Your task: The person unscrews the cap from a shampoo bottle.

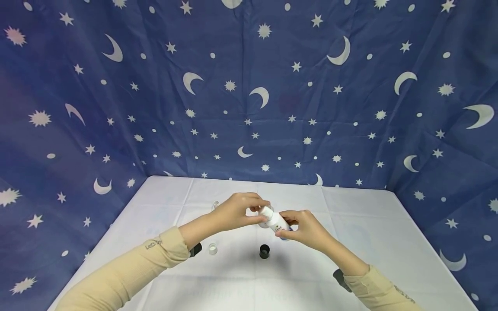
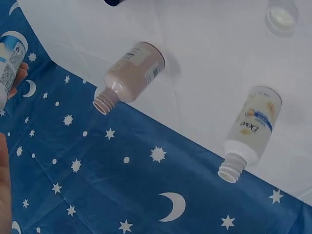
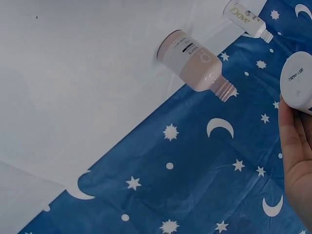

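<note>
In the head view my right hand grips a white bottle round its body, tilted with its top towards the left. Thumb and fingers of my left hand pinch the white cap at that top end. A blue and white label shows on the bottle at the left edge of the left wrist view. The right wrist view has its white base, with my right hand's fingers along it. Below the hands a small black cap and a white cap lie on the table.
A pink bottle and a white Dove bottle, both with bare threaded necks, stand towards the table's far side. Something transparent is at the left wrist view's top right. A blue curtain with moons and stars surrounds the white-covered table.
</note>
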Action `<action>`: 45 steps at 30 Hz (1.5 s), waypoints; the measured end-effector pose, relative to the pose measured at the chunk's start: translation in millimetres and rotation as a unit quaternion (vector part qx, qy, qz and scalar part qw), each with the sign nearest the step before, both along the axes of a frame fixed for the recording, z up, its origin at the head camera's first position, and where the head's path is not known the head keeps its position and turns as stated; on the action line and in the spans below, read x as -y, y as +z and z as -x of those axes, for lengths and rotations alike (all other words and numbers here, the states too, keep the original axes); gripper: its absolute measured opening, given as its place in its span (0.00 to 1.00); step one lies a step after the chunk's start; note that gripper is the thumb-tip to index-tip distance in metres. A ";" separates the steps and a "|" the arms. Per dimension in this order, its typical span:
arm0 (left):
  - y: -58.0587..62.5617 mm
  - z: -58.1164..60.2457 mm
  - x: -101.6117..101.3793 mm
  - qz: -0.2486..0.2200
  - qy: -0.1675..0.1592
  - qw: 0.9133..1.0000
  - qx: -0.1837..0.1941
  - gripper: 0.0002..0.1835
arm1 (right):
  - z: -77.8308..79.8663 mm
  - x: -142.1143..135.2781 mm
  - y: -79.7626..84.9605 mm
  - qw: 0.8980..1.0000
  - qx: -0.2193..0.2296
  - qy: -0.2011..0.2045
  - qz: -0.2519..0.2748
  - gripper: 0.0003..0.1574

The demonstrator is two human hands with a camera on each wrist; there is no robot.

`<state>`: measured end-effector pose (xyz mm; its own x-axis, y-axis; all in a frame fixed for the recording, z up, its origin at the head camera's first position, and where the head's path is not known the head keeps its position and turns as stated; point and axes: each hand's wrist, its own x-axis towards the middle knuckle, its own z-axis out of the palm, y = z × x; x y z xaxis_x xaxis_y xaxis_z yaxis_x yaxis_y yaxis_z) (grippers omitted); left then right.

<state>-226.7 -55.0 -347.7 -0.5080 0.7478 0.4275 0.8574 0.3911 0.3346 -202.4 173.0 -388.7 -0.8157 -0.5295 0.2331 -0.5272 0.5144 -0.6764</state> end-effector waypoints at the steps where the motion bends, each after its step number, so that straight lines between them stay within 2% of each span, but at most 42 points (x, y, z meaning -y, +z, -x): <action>1: -0.6 0.2 0.5 -0.001 0.000 1.000 0.009 0.20 | 0.1 0.0 -0.6 1.000 0.001 0.000 0.000 0.24; 7: -1.4 0.7 2.3 0.011 0.011 0.999 0.028 0.20 | 0.1 -0.1 -2.2 1.000 0.000 0.000 -0.003 0.25; 8: -1.1 0.9 2.3 0.012 0.013 0.999 0.030 0.20 | -2.4 1.2 1.7 1.000 0.000 -0.001 -0.003 0.24; 14: 2.2 1.3 1.0 0.004 0.012 1.000 0.021 0.16 | -2.3 1.6 2.9 1.000 -0.003 -0.005 -0.004 0.23; 15: 2.3 1.4 0.7 0.002 0.012 1.000 0.020 0.16 | 0.3 -0.1 -1.2 1.000 -0.004 -0.003 -0.002 0.23; 22: 2.0 0.7 2.2 0.006 0.021 0.999 0.034 0.16 | 1.0 -0.5 -1.9 1.000 -0.004 0.002 0.003 0.24; 31: 4.1 0.0 3.4 -0.025 0.031 0.996 0.075 0.14 | 1.7 0.3 0.6 1.000 -0.007 -0.003 0.004 0.26; 40: 1.2 0.1 3.1 -0.047 0.041 0.995 0.076 0.12 | 4.2 -5.3 -2.8 1.000 0.001 -0.015 0.019 0.28; 45: -0.5 -1.1 1.4 -0.044 0.048 0.995 0.081 0.19 | 5.9 -9.4 -5.0 0.999 0.013 -0.030 0.029 0.30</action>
<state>-225.6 -56.4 -348.2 -0.6432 0.6548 0.3968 0.7494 0.4320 0.5018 -208.3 182.5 -393.7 -0.8520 -0.4657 0.2393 -0.4778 0.5046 -0.7191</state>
